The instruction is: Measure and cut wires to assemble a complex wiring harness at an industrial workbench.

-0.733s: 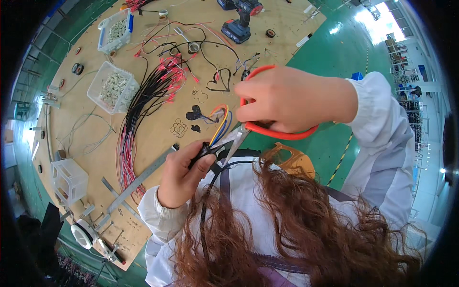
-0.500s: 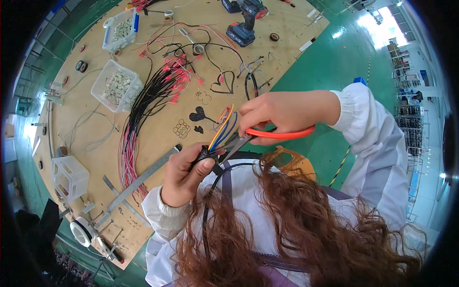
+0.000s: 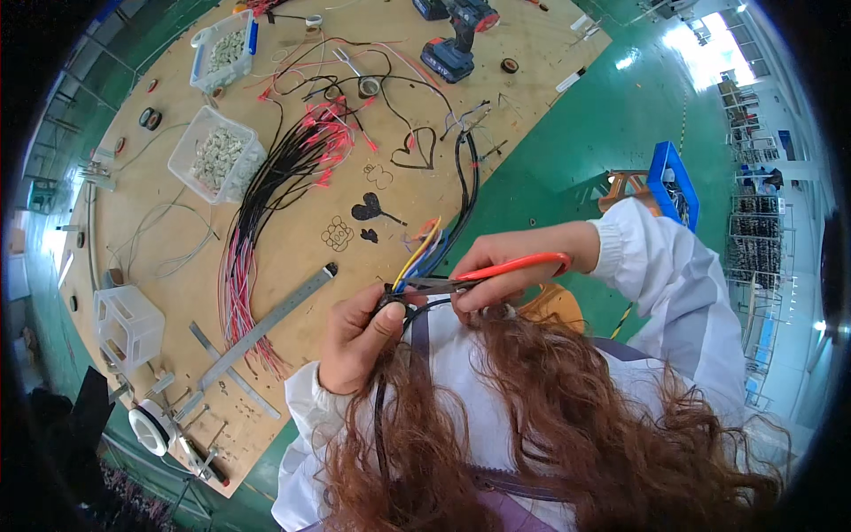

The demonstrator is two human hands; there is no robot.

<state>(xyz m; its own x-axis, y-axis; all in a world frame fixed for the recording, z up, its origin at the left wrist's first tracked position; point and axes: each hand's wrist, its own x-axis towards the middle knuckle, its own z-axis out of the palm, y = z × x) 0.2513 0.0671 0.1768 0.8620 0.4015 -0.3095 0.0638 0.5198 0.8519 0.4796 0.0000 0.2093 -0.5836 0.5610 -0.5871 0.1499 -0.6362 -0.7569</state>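
Note:
A black cable (image 3: 391, 300) is pinched between the thumb and fingers of my left hand (image 3: 355, 335), in front of my chest. From its end fan out yellow and blue wires (image 3: 418, 260), with some orange and dark strands. My right hand (image 3: 532, 243) grips red-handled scissors (image 3: 542, 258), pointing left. Their blades lie across the base of the loose wires, close by my left thumb. Whether the blades touch a wire or the cable's covering cannot be made out. The cable's lower part hangs down my front, partly under hair.
Black cables with pink-red ends (image 3: 297, 160) lie bundled on the wooden table. Beyond them stand tubs of pale small parts (image 3: 217, 160) and a cordless drill (image 3: 459, 44). Steel rulers (image 3: 266, 328) lie left of my hands. A blue bin (image 3: 663, 182) sits off the table at right.
My right hand has come down with the scissors, and the blades have swung flatter, across the wires. My left hand has shifted slightly right and down, still holding the cable. More of the blue bin shows.

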